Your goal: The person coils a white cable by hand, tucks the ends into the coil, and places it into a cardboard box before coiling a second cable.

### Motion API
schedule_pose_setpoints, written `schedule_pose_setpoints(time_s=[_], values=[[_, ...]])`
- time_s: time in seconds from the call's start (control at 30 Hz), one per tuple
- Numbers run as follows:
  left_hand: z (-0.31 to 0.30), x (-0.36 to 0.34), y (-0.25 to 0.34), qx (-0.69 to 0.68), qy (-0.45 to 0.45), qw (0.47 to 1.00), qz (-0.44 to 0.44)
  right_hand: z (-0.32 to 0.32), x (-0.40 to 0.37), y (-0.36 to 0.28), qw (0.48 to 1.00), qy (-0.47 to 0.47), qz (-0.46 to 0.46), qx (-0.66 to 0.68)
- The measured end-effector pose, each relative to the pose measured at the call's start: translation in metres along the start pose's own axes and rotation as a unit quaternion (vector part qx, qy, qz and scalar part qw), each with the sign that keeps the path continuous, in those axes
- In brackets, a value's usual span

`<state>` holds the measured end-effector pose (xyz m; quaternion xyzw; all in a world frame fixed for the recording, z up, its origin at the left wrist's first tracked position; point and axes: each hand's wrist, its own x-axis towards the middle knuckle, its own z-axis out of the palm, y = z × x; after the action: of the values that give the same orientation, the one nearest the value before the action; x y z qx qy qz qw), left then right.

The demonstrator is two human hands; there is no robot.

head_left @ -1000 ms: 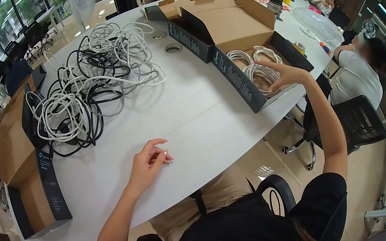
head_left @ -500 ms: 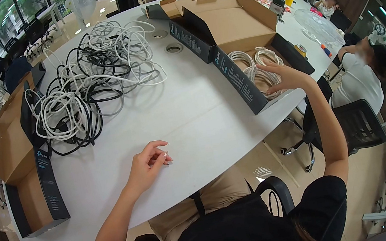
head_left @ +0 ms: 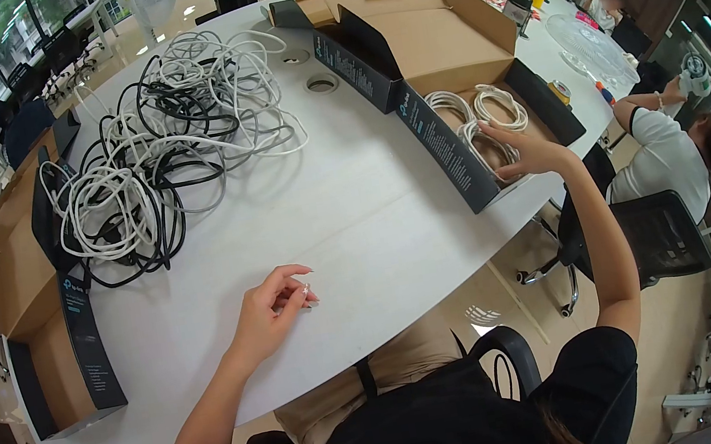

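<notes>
My right hand (head_left: 533,149) reaches into the open black box (head_left: 446,153) on the right. Its thumb and fingers are around the edge of a coiled white cable (head_left: 479,144); the palm side is hidden. Beside that coil, two more white coils lie in the box, one at the back left (head_left: 446,102) and one at the back right (head_left: 501,106). My left hand (head_left: 272,308) is over the near part of the white table (head_left: 360,249), its fingers curled in and nothing visible in them. A tangled heap of white, grey and black cables (head_left: 178,138) lies beyond it.
A second open box (head_left: 57,377) stands at the table's left edge. Cable holes (head_left: 322,84) are set in the tabletop. Another person (head_left: 666,148) sits at the right near an office chair (head_left: 661,236); further people are at the back.
My right hand has shifted slightly within the box, and the coil under it sits a little further left, showing more of the back right coil. My left hand stays nearly still.
</notes>
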<state>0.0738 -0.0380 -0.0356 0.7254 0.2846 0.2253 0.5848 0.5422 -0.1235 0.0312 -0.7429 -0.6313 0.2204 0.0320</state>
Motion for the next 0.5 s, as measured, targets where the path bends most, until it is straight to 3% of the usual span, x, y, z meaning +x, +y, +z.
schedule_pose_setpoints(time_s=[0.27, 0.5], values=[[-0.001, 0.001, -0.001, 0.009, 0.001, 1.0, -0.001, -0.006, 0.004, 0.002, 0.994, -0.03, -0.061, 0.088], [-0.002, 0.001, -0.007, 0.016, -0.005, 1.0, 0.004, -0.004, 0.005, -0.007, 0.998, -0.03, -0.022, 0.043]])
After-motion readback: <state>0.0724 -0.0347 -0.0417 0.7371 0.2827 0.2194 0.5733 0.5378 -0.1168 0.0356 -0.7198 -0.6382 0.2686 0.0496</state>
